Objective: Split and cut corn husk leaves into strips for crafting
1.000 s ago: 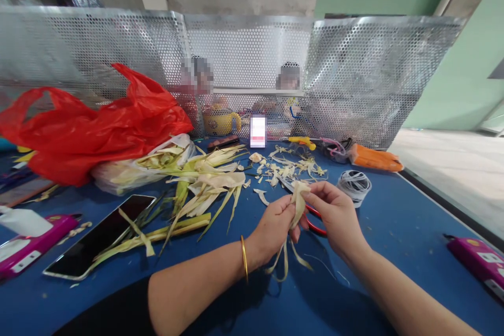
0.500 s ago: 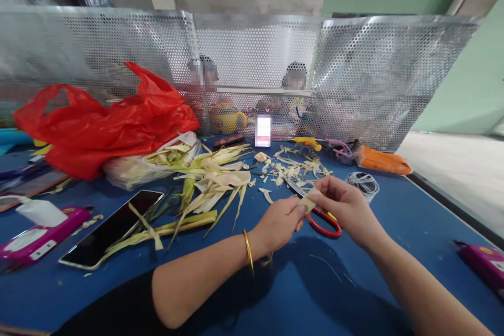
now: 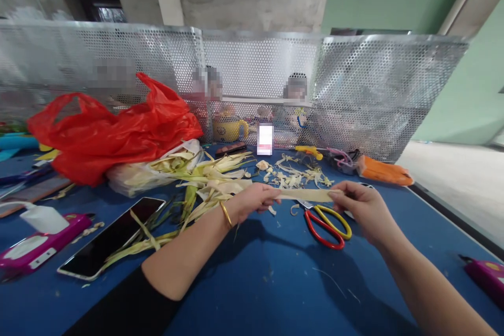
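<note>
Between my two hands a pale strip of corn husk (image 3: 305, 195) is stretched flat and level above the blue table (image 3: 275, 283). My left hand (image 3: 254, 200), with a gold bangle at the wrist, pinches its left end. My right hand (image 3: 360, 209) pinches the right end. Red and yellow handled scissors (image 3: 326, 220) lie on the table just under the strip, untouched. A heap of husk leaves (image 3: 205, 181) is beside my left forearm.
A red plastic bag (image 3: 114, 131) and a white bag of husks (image 3: 145, 170) sit at the left. A phone (image 3: 112, 236) lies face up; pink packs (image 3: 37, 241) (image 3: 486, 275) are at both sides. A perforated metal screen (image 3: 354, 89) closes the back, with people behind it.
The folded husk piece has been pulled out into a long flat strip as my hands moved apart and rose. The view shifted up a little.
</note>
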A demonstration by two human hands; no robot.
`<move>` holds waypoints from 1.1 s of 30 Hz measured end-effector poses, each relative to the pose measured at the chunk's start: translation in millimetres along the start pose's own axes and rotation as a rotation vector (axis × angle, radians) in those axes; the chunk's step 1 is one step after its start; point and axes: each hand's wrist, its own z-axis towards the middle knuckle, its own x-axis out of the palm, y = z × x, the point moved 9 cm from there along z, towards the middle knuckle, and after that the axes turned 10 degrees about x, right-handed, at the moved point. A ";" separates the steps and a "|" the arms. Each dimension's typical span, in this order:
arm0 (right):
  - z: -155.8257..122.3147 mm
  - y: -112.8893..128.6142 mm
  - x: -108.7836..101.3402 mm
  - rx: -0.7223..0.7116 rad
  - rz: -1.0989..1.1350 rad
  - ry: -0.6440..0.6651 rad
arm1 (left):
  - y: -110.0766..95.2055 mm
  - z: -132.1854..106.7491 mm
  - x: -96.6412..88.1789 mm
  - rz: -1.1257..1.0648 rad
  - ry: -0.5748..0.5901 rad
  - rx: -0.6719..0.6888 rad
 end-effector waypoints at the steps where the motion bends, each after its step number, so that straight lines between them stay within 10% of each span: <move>1: 0.8 -1.9 -4.3 0.011 0.044 -0.041 | 2.4 0.2 -16.2 -0.101 -0.157 -0.033; 4: -0.1 -9.9 -14.4 0.040 0.194 -0.188 | 7.3 -8.0 -42.2 -0.261 -0.541 -0.026; 7: -6.0 -18.0 -15.6 0.050 0.287 -0.315 | 14.8 -20.5 -26.2 -0.294 -0.673 -0.020; 10: -14.5 -16.2 -5.5 -0.018 0.178 -0.346 | 26.8 -30.4 19.3 -0.345 -0.556 -0.099; 12: -23.9 -4.9 3.9 -0.155 -0.001 -0.354 | 37.1 -33.5 67.2 -0.479 -0.259 -0.241; 15: -44.0 17.3 25.0 -0.440 -0.294 -0.330 | 24.3 -31.8 94.3 -0.699 -0.091 -0.124; 25: -91.8 32.7 89.5 -1.118 -0.793 -0.116 | 30.6 -24.6 69.5 -0.959 -0.317 -0.187; 33: -101.1 36.6 93.3 -1.139 -0.778 -0.005 | 2.7 -26.0 24.8 -0.724 -0.517 0.029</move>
